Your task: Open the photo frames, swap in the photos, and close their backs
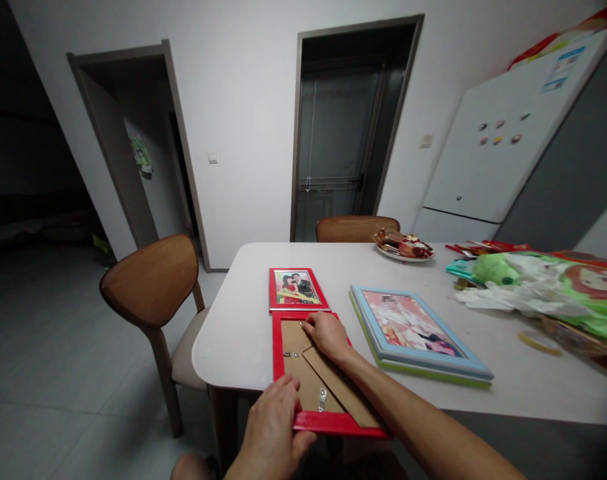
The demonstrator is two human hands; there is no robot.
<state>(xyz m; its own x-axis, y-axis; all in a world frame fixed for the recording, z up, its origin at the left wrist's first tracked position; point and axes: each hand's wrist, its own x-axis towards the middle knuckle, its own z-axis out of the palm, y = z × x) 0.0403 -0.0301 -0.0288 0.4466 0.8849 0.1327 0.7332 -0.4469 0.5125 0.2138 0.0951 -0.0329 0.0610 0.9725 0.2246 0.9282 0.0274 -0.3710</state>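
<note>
A red picture frame (277, 347) lies face down at the table's near edge, its brown backing board (311, 380) and folded stand leg (346, 387) showing. My left hand (276, 417) grips its near left corner, thumb below and fingers over the rim. At the far side, my right hand (327, 333) has its fingers drawn together at a small metal clip (301, 323); the fingertips partly cover it. Two more metal pieces, a clip (291, 355) on the left and a hanger (322, 399) near the front, are visible on the backing. My right forearm hides the frame's right side.
Just beyond lies another red-framed photo (297, 289), face up. Stacked blue and green frames (418, 327) are to the right. Farther right are a tape roll (539, 343), crumpled plastic bags (523, 287) and a plate of wrapped items (402, 245). A wooden chair (156, 287) stands left.
</note>
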